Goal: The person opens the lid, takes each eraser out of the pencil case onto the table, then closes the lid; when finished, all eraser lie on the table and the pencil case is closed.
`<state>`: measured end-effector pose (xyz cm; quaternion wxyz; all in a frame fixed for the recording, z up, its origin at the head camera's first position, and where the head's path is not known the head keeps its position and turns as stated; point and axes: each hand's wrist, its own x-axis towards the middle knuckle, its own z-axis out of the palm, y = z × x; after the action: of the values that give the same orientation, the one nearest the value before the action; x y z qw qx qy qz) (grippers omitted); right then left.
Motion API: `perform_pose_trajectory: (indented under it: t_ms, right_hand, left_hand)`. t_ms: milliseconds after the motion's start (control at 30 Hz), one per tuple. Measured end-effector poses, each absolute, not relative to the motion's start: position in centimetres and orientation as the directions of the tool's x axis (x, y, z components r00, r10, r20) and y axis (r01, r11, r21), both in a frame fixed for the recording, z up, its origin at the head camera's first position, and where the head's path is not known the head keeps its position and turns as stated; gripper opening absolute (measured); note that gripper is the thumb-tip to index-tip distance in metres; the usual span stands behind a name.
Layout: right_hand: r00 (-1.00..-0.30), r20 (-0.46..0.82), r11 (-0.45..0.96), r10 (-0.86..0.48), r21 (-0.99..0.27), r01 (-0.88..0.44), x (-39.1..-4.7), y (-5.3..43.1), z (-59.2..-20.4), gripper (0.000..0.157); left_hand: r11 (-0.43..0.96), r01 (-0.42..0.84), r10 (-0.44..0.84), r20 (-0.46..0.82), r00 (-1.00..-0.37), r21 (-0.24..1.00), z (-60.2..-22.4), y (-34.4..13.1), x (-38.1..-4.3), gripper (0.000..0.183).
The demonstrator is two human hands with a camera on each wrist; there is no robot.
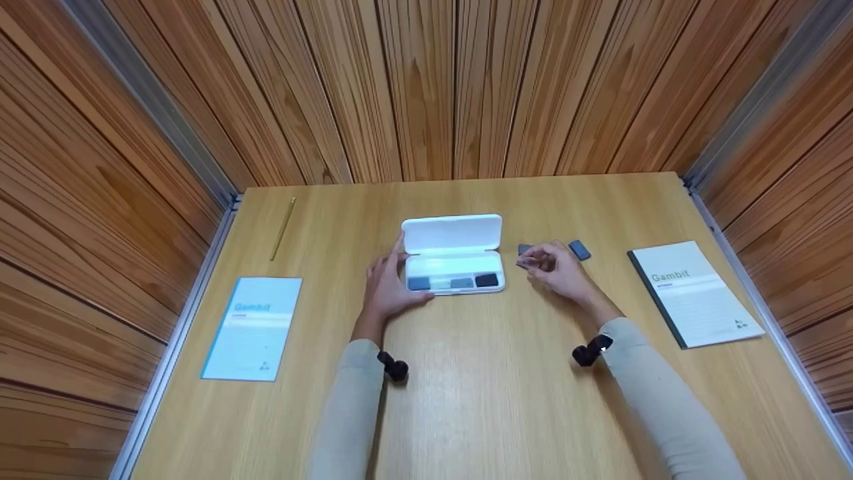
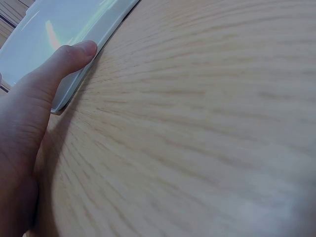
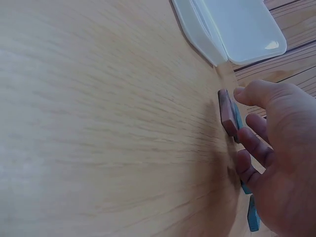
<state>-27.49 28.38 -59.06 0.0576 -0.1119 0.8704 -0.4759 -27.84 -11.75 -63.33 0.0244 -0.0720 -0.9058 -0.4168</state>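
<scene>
A white hinged case (image 1: 453, 262) stands with its lid up in the middle of the table. Inside, along its front, lie a blue-grey block (image 1: 419, 283), a paler grey block (image 1: 460, 283) and a black block (image 1: 487, 280). My left hand (image 1: 388, 283) holds the case's left end, the thumb along its front edge. To the right of the case, my right hand (image 1: 558, 270) pinches a small reddish-brown block (image 3: 227, 114) that looks like an eraser. A blue-grey block (image 1: 524, 249) sits just behind those fingertips, partly hidden. Another dark blue block (image 1: 580, 250) lies beyond the knuckles.
On the left are a light-blue-edged notebook (image 1: 253, 330) and, farther back, a pencil (image 1: 282, 229). A thicker notebook with a dark spine (image 1: 693, 293) lies at the right. Wood-panelled walls (image 1: 426, 87) enclose the table's back and sides.
</scene>
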Motion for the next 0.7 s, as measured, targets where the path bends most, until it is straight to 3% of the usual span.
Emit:
perform_pose_trajectory:
  t_ms: [700]
  right_hand:
    - [-0.934, 0.018, 0.568, -0.358, -0.790, -0.233, -25.9, 25.1, -58.0, 0.032]
  left_hand:
    - [0.659, 0.131, 0.096, 0.090, -0.991, 0.740, -63.2, -11.7, -27.9, 0.144]
